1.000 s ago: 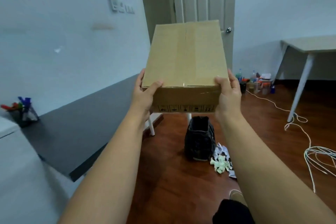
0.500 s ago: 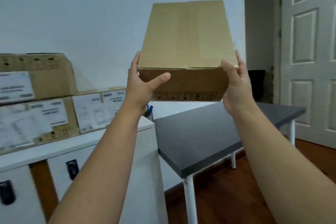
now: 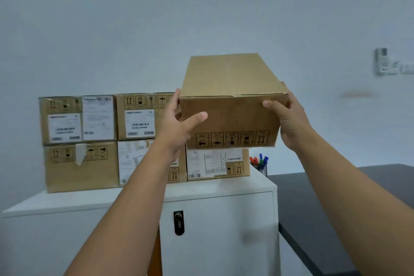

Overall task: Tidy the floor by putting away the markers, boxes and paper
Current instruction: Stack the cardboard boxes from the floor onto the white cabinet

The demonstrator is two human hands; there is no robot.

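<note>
Brown rectangular cardboard box [image 3: 230, 101] with black handling symbols printed upside down hangs in the air, clamped between the left hand [image 3: 177, 127] and right hand [image 3: 289, 119], each wrapped around one side. It sits just above, perhaps touching, the labelled carton [image 3: 218, 164] at the right end of a stack on the white cabinet [image 3: 215, 219], near a cup of coloured markers [image 3: 259, 163].

Illumination is even, diffuse and moderately bright, with a cool blue-grey cast on the wall [image 3: 201, 6]. No direct source or glare is visible. Shadows are soft: a faint one lies on the cabinet front [image 3: 224, 242] below the worktop edge. The whole frame is slightly soft. Label print on the stacked boxes [image 3: 78, 141] is unreadable, and the wall fixture [image 3: 384, 61] at far right is smeared. Wide-angle distortion stretches both forearms toward the near corners.
</note>
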